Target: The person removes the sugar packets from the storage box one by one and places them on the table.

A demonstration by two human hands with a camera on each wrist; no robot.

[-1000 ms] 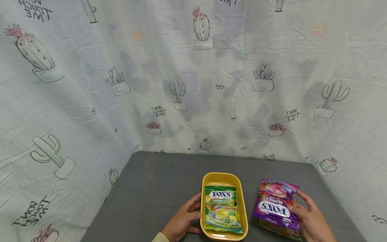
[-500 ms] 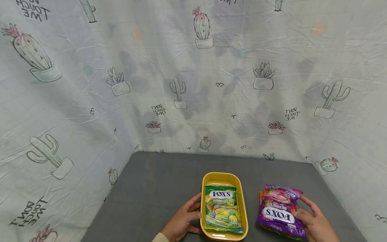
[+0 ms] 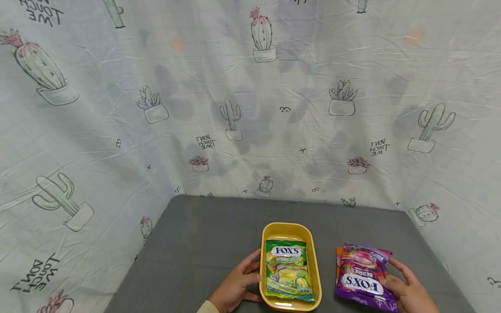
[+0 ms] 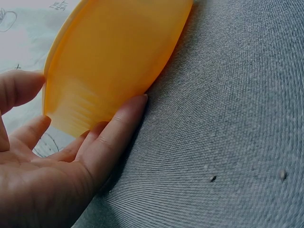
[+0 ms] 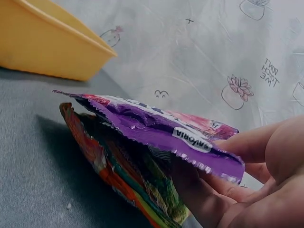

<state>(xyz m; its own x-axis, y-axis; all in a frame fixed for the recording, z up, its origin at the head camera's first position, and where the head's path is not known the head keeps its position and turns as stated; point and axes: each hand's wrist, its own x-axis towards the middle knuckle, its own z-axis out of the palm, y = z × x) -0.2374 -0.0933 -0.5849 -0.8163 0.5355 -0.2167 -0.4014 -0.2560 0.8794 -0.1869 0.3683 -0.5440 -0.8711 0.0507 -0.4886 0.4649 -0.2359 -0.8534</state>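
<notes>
A yellow tray (image 3: 316, 278) stands on the table with a green FOX'S Spring Tea candy bag (image 3: 287, 263) lying flat inside. My left hand (image 3: 238, 282) lies against the tray's left side, its thumb at the rim and its fingers (image 4: 128, 116) fairly straight along the outer wall. To the right of the tray, my right hand (image 3: 411, 289) pinches a purple FOX'S Berries candy bag (image 3: 362, 278) by its right edge. Beneath it sits an orange and green packet (image 5: 114, 173), mostly hidden from the head view. Some right fingers reach between the two in the right wrist view.
A grey cloth-covered table (image 3: 203, 243) extends behind and left of the tray. White curtains (image 3: 289, 143) printed with cacti enclose the back and both sides. Small dark specks (image 4: 213, 178) lie on the cloth near my left hand.
My right hand and the purple candy bag have shifted slightly right and toward me. An orange edge now shows at the bag's left. My left hand and the tray stay in place.
</notes>
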